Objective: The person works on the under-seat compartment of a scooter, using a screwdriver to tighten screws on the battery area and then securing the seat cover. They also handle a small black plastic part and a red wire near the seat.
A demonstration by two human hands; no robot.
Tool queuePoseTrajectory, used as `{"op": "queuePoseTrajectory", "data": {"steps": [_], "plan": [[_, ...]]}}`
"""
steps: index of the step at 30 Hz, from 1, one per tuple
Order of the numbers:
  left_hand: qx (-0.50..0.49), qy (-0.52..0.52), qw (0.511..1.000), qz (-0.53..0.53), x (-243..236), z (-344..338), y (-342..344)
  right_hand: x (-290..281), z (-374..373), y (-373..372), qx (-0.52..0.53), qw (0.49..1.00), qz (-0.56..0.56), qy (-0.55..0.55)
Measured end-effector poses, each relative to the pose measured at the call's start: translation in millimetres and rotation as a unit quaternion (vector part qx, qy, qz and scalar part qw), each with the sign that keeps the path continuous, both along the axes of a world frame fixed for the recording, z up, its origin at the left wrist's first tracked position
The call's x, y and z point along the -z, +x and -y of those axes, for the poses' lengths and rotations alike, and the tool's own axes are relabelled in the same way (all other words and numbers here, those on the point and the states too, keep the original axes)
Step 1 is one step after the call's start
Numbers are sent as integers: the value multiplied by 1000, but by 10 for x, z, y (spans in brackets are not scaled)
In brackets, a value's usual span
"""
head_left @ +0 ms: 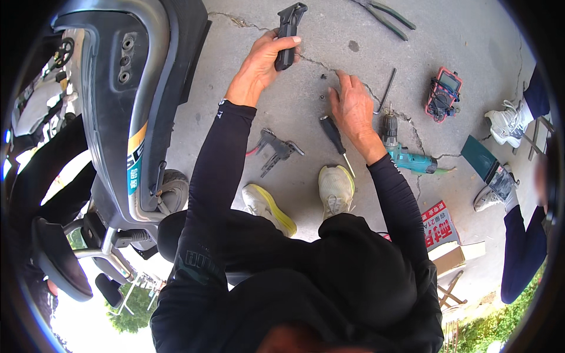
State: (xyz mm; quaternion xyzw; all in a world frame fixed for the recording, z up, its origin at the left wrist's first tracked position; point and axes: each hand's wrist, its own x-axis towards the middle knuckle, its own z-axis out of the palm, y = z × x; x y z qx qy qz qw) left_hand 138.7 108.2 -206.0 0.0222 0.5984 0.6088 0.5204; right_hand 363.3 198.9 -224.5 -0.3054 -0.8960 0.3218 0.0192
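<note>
Up at the top middle, my left hand (259, 63) is closed around a black elongated plastic part (289, 32), with the thumb laid across it. Lower and to the right, my right hand (355, 112) is stretched over the concrete, fingers apart and holding nothing visible. Small dark pieces (323, 77), perhaps screws, lie just left of its fingertips. A black-handled screwdriver (333, 136) rests below that hand, and an L-shaped hex key (386, 91) lies to its right. Between my forearms sits a dark metal bracket (274, 150) with a bit of red on its left.
A dark scooter (112, 100) stands along the left. Right of my right forearm are a teal power drill (415, 160) and a red multimeter (442, 94). Pliers (388, 17) lie at the top, an opened cardboard box (458, 256) lower right. Another person's shoe (507, 123) shows at right.
</note>
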Motion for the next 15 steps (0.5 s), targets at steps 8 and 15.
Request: {"op": "queuePoseTrajectory", "data": {"steps": [8, 15], "plan": [[-141, 104, 972, 155, -353, 486, 518, 440, -8, -281, -136, 984, -34, 109], [-183, 250, 879, 361, -700, 811, 881, -63, -22, -156, 166, 833, -123, -514]]}}
